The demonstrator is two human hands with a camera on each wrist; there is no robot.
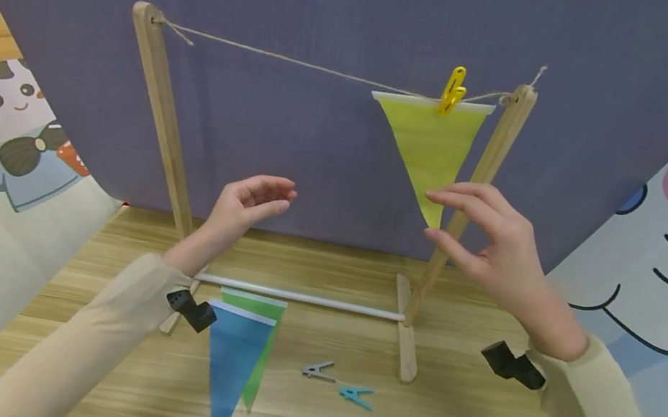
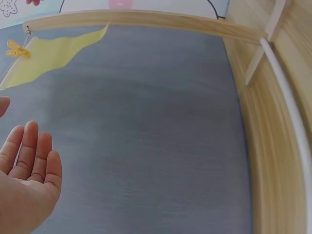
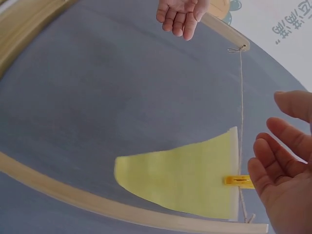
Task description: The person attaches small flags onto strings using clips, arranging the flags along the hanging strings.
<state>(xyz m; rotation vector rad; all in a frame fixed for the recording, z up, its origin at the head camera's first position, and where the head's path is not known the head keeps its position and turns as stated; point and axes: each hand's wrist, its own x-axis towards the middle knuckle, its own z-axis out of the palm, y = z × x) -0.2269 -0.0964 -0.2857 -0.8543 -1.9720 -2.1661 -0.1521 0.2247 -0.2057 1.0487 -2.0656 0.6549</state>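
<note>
A yellow pennant (image 1: 427, 136) with a white top strip hangs point down from a string (image 1: 292, 60), clipped by a yellow clothespin (image 1: 453, 92). My right hand (image 1: 493, 241) is raised before it, thumb and fingers parted with nothing between them; its fingertips overlap the pennant's lower point in the head view. Over in the right wrist view, loosely bent fingers of that hand cover one end of the clothespin. My left hand (image 1: 253, 199) is held up in the air left of the pennant, palm turned inward and fingers relaxed, holding nothing.
Two wooden posts (image 1: 158, 115) carry the string, joined low down by a white rod (image 1: 300, 297). On the wooden table lie a blue pennant (image 1: 234, 360) over a green pennant (image 1: 264, 361), with a grey clothespin (image 1: 318, 370) and a light blue clothespin (image 1: 357, 396) to their right.
</note>
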